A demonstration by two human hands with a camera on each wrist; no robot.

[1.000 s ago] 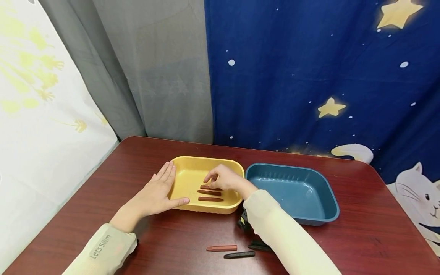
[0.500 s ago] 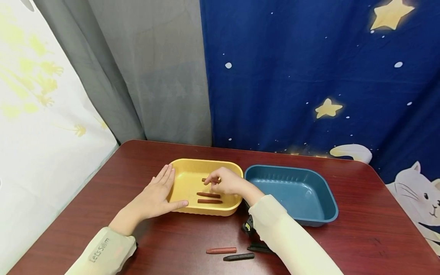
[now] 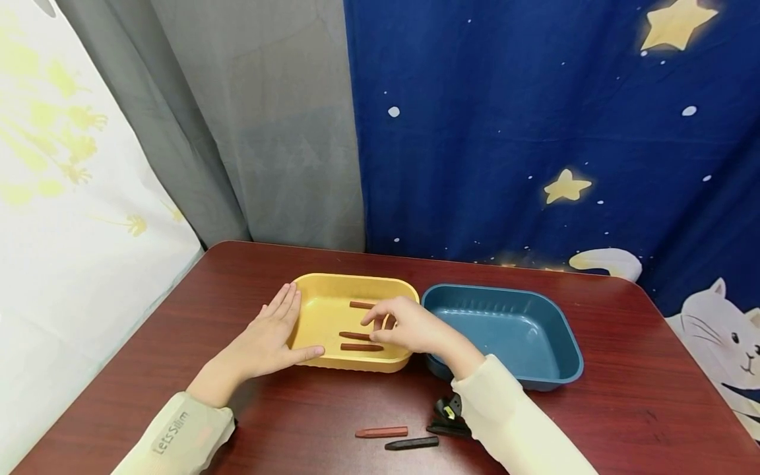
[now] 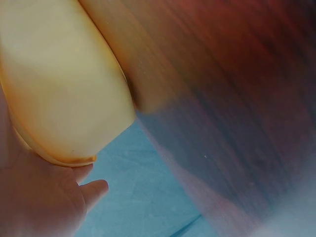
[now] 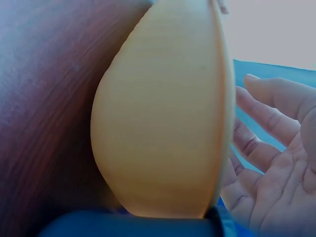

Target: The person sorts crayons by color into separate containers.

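**Partly done, by the look of it: some in, some out**

Three slim, reddish-brown pointed sticks (image 3: 361,347) lie inside a yellow, plastic-looking rounded tray (image 3: 356,362). Outside it, on the dark red wood-grain bench (image 3: 285,429), are a lighter red pointed stick (image 3: 382,433) toward the tray's 6 o'clock and a black pointed stick (image 3: 412,443) toward its 5 o'clock; dark shapes (image 3: 446,429) beside them are too unclear to name. No stick shows in the teal-blue rounded tray (image 3: 505,330) at 3 o'clock.

The left hand (image 3: 270,335) rests against the yellow tray's 9 o'clock rim, fingers straight, grasping nothing; the sticks lie at its 3 o'clock, well apart. The right hand (image 3: 410,326) hangs over the 3 o'clock side, fingers loosely bent, nothing visible in its grasp. From it, the sticks lie between 8 and 10 o'clock, the middle one by the thumb tip; contact cannot be told.
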